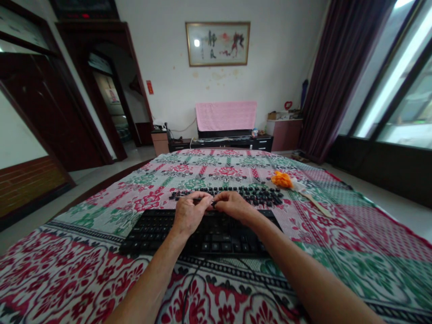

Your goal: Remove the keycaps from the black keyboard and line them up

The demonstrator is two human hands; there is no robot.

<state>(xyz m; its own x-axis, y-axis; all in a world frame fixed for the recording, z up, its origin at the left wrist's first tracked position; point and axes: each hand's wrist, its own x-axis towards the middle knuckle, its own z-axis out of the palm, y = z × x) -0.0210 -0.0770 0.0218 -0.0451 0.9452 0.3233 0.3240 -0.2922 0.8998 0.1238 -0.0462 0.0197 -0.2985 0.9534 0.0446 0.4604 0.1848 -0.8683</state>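
Observation:
A black keyboard [148, 229] lies across the cloth in front of me, with bare dark patches where keys are absent in its middle and right part. Over its back edge my left hand [191, 209] and my right hand [232, 206] meet, fingertips nearly touching. Thumb and forefinger of my right hand pinch a small black piece that looks like a keycap [213, 204]. My left fingers are also pinched together there; what they hold is too small to make out. Just behind the hands, many loose black keycaps [259, 194] lie in rows.
A brush with a pale handle [319, 205] and an orange fluffy bundle [282, 179] lie to the right on the patterned tablecloth [101, 265]. The keyboard's cable [189, 288] runs toward me. Beyond the table stands a low cabinet [263, 143] with a pink cloth [226, 115] above it.

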